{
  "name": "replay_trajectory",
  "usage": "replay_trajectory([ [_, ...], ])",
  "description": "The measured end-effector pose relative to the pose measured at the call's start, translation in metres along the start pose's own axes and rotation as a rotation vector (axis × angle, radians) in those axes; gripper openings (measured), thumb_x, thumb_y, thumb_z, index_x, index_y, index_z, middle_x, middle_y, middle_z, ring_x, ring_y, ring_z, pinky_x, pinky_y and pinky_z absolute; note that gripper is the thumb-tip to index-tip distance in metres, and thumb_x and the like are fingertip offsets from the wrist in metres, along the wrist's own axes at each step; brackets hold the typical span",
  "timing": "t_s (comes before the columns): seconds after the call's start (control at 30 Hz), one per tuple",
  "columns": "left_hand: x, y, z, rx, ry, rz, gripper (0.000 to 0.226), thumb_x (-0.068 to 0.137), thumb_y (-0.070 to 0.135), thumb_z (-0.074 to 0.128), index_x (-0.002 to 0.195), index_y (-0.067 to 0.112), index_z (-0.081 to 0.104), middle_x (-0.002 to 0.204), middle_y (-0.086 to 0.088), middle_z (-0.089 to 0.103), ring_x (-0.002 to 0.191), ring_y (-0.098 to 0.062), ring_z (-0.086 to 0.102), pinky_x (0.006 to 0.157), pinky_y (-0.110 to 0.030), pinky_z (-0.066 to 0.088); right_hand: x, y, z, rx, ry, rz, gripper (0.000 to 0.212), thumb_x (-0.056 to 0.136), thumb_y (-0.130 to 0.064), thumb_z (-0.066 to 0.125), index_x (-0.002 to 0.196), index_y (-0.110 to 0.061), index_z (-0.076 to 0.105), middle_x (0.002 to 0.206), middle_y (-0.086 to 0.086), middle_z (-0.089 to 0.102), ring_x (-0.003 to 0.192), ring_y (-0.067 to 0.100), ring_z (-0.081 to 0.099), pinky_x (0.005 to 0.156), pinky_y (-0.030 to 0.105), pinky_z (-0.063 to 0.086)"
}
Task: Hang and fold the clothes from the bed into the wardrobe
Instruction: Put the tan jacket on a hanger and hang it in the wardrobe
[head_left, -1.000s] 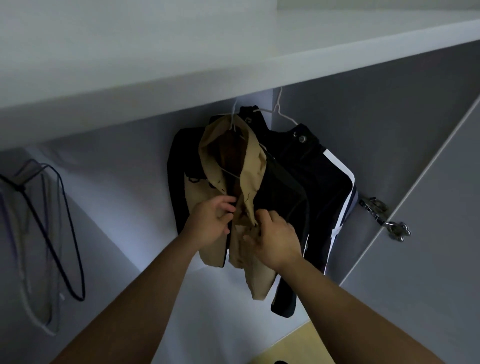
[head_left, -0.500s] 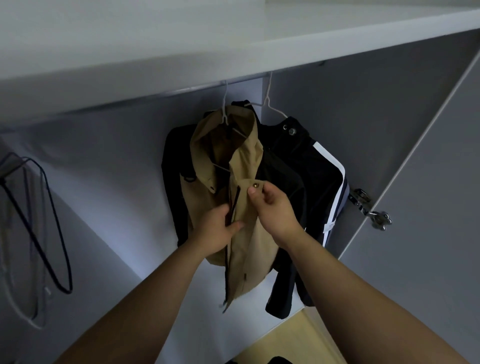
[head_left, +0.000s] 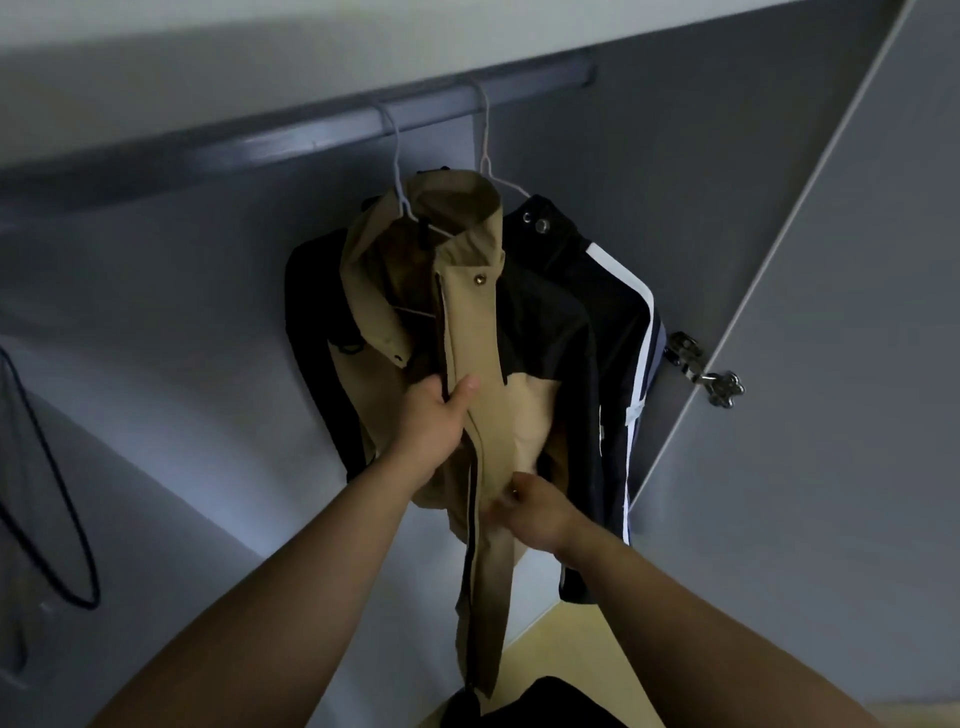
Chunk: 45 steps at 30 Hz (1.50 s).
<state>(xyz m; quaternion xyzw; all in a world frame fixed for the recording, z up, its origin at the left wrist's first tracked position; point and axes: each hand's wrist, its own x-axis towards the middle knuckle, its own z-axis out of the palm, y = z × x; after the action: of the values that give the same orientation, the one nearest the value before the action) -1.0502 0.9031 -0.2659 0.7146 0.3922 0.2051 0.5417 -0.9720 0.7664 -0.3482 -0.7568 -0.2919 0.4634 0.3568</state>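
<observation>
The smooth tan jacket (head_left: 478, 332) hangs from a thin wire hanger (head_left: 397, 171) on the grey rail (head_left: 291, 140) of the wardrobe (head_left: 156, 322). The left hand (head_left: 434, 421) grips its front flap and the right hand (head_left: 535, 512) pinches it lower down. A black, white-striped jacket (head_left: 618, 312) hangs just beside.

Matt tan cloth jacket (head_left: 478, 364), thin wire hanger (head_left: 397, 171), shiny metal hinge (head_left: 706, 371).

We note wardrobe (head_left: 649, 156) interior: dim, grey throughout. White shelf (head_left: 208, 47) overhead; grey rail (head_left: 291, 137) runs just beneath it. Back panel (head_left: 171, 322) behind, paler patch low down. Right side: door (head_left: 857, 389) stands open on metal hinge (head_left: 709, 374). Below, we see narrow strip of yellowish floor (head_left: 550, 654).
</observation>
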Motion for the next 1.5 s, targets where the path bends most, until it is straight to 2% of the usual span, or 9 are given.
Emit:
replay_trajectory([
  [0.07,-0.001,-0.004,0.003,-0.062,-0.048,-0.029,0.028,0.099,0.042,0.061,0.115,0.02,0.06,0.107,0.0,0.07,0.098,-0.017,0.069,0.076,-0.031,0.06,-0.005,0.004,0.004,-0.02,0.052,-0.039,0.007,0.101,-0.029,0.057,0.094,-0.028,0.056,0.092,-0.005,0.061,0.086,0.012,0.06,0.067,0.019,0.047],
  [0.2,-0.007,-0.026,0.003,-0.007,-0.21,-0.141,0.073,0.075,0.065,0.076,0.134,0.025,0.056,0.126,0.006,0.067,0.116,-0.015,0.064,0.099,-0.042,0.055,-0.008,0.006,0.006,0.145,0.097,-0.098,0.004,0.104,-0.032,0.053,0.101,-0.032,0.056,0.102,0.0,0.067,0.094,0.017,0.066,0.075,0.028,0.057],
  [0.33,-0.028,-0.079,-0.001,0.096,-0.444,-0.236,0.059,0.079,0.027,0.086,0.13,0.025,0.058,0.123,0.008,0.067,0.117,-0.012,0.063,0.104,-0.04,0.052,-0.01,0.008,0.005,0.302,0.197,-0.069,0.021,0.102,-0.033,0.058,0.115,-0.018,0.061,0.101,0.009,0.071,0.09,0.028,0.071,0.077,0.043,0.062],
  [0.43,-0.042,-0.126,0.001,0.286,-0.575,-0.247,0.051,0.07,0.035,0.088,0.116,0.028,0.065,0.112,0.01,0.074,0.108,-0.011,0.07,0.1,-0.045,0.055,-0.006,0.004,0.002,0.354,0.245,-0.048,0.025,0.103,-0.031,0.057,0.121,-0.014,0.061,0.108,0.012,0.07,0.093,0.025,0.069,0.078,0.042,0.06],
  [0.6,-0.046,-0.15,0.014,0.509,-0.494,-0.195,0.037,0.088,0.041,0.073,0.117,0.021,0.063,0.11,0.006,0.071,0.102,-0.014,0.065,0.084,-0.031,0.052,0.006,-0.004,0.005,0.608,0.239,0.025,0.026,0.103,-0.033,0.057,0.122,-0.016,0.062,0.112,0.011,0.072,0.087,0.021,0.067,0.059,0.027,0.055],
  [0.8,-0.021,-0.14,0.026,0.303,-0.309,-0.413,0.029,0.104,0.026,0.049,0.131,0.015,0.053,0.123,-0.014,0.062,0.106,-0.032,0.061,0.09,-0.047,0.057,0.019,0.004,0.007,0.895,0.28,0.029,0.026,0.099,-0.02,0.064,0.123,-0.016,0.058,0.12,0.011,0.069,0.107,0.028,0.069,0.077,0.036,0.061],
  [0.93,-0.003,-0.134,0.034,0.086,-0.307,-0.525,0.029,0.103,0.021,0.05,0.131,0.017,0.055,0.12,-0.009,0.067,0.098,-0.027,0.067,0.069,-0.043,0.062,0.014,0.03,0.011,0.728,0.347,0.124,0.033,0.09,-0.012,0.073,0.115,-0.024,0.055,0.114,0.013,0.068,0.104,0.028,0.07,0.072,0.032,0.058],
  [1.3,-0.002,-0.137,0.06,0.072,-0.322,-0.574,0.029,0.1,0.007,0.053,0.128,0.015,0.058,0.119,-0.008,0.066,0.094,-0.024,0.065,0.071,-0.04,0.058,-0.028,0.144,0.051,0.494,0.317,0.526,0.027,0.097,-0.006,0.053,0.121,-0.005,0.066,0.1,0.012,0.063,0.085,0.028,0.062,0.068,0.033,0.052],
  [1.5,-0.024,-0.128,0.072,-0.022,-0.3,-0.654,0.027,0.099,0.002,0.056,0.121,0.015,0.064,0.118,-0.012,0.071,0.1,-0.029,0.068,0.072,-0.043,0.061,-0.035,0.192,0.052,0.422,0.305,0.683,0.007,0.101,-0.011,0.046,0.096,-0.013,0.051,0.107,0.012,0.052,0.093,0.026,0.051,0.081,0.036,0.048],
])
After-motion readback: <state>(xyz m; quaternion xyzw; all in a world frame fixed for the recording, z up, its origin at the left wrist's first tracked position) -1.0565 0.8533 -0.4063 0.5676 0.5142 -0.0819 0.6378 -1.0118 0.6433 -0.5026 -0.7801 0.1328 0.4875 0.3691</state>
